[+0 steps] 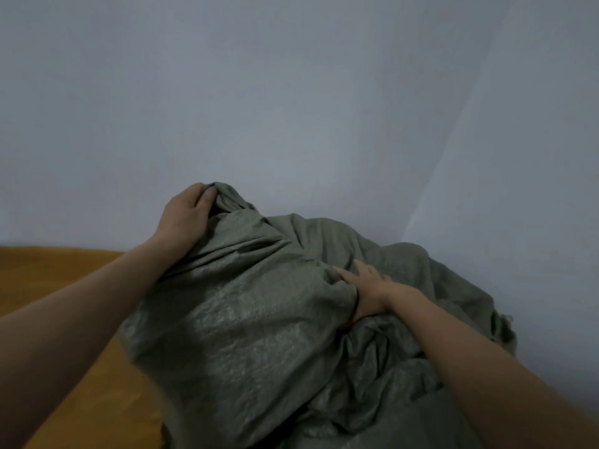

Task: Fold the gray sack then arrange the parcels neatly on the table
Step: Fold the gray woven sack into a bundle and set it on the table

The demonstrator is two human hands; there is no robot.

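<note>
I note a plain blue-gray wall (291,92) beyond the fingers (202,197), meeting a paler wall (534,157) to their right.

No readable text, label or number shows anywhere.

One gray sack (259,319); two hands: left hand (186,213), right hand (366,291); one table (48,273).
</note>
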